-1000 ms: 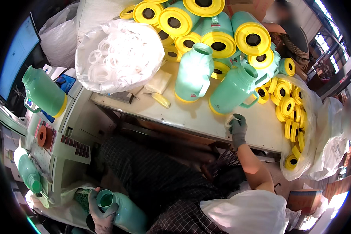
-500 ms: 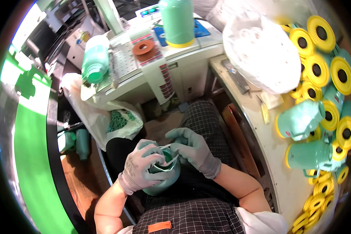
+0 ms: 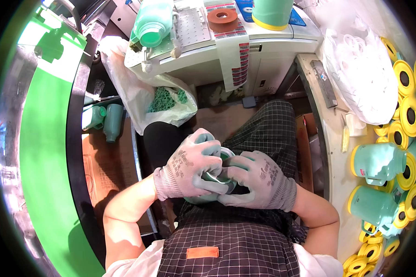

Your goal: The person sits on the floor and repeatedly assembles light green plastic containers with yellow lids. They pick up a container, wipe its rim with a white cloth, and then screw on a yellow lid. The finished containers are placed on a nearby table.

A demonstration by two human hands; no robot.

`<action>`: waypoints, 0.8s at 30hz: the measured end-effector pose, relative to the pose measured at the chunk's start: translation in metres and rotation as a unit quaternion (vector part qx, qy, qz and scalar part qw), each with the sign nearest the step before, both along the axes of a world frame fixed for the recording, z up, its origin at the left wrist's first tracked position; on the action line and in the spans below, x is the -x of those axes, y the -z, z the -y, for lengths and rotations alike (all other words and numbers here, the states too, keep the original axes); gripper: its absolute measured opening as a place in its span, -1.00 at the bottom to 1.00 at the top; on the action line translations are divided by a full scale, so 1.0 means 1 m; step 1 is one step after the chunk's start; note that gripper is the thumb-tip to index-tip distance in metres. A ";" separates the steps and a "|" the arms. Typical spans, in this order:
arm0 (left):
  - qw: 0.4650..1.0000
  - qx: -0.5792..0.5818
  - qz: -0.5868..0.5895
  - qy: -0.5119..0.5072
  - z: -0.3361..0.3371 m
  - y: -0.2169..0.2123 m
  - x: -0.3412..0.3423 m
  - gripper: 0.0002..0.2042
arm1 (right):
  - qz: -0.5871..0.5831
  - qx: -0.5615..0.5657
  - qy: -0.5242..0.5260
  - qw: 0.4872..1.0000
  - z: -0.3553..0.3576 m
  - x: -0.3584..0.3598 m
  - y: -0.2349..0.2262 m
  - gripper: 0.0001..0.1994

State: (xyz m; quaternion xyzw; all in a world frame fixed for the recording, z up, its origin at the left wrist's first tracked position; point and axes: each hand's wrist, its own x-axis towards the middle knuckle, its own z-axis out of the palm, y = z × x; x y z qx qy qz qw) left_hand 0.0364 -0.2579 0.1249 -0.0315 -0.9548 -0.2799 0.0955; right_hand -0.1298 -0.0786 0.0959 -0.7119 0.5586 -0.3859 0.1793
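Observation:
Both of my hands wear grey coated knit gloves and meet over my lap at the mouth of a teal jug body [image 3: 201, 199], which is mostly hidden beneath them. A thin white ring [image 3: 212, 177] runs around that mouth. On the mouth's left side, my left hand [image 3: 192, 162] is closed over the rim, its fingers bent at the opening. From the right, my right hand [image 3: 256, 181] is closed on the rim too, with its thumb and fingertips at the ring. The glove fingers cover where the ring meets the rim.
A white bag of rings [image 3: 360, 76] and teal jugs with yellow bases [image 3: 379, 161] occupy the right bench, beside several yellow rings [image 3: 410, 115]. Ahead, a machine table holds a brown tape roll [image 3: 222, 20] and teal bottle [image 3: 152, 23]. An open bag of green bits [image 3: 164, 99] stands left.
My right hand has come down from its raised pinch on the white ring and now wraps the rim. Both hands are closer together. The view has shifted, so surroundings sit elsewhere.

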 end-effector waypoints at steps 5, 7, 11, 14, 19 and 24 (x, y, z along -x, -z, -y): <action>0.984 0.166 -0.061 -0.035 -0.007 -0.017 0.002 -0.61 | 0.028 0.015 0.054 0.998 0.009 -0.018 0.009 -0.59; 0.981 0.184 0.023 -0.060 -0.004 -0.033 -0.002 -0.60 | 0.010 0.058 0.099 0.993 0.013 -0.030 0.009 -0.61; 0.941 0.307 0.137 -0.040 -0.009 -0.057 0.010 -0.68 | -0.063 0.127 0.113 0.983 0.019 -0.031 0.008 -0.64; 0.911 0.360 0.199 -0.011 -0.009 -0.068 0.026 -0.75 | -0.083 0.122 0.106 0.983 0.018 -0.036 0.010 -0.65; 0.892 0.330 0.301 0.075 0.003 -0.067 0.049 -0.76 | -0.070 0.116 0.095 0.986 0.013 -0.032 0.014 -0.66; 0.896 0.289 0.330 0.065 0.003 -0.060 0.057 -0.80 | -0.036 0.133 0.126 0.982 0.010 -0.031 0.021 -0.65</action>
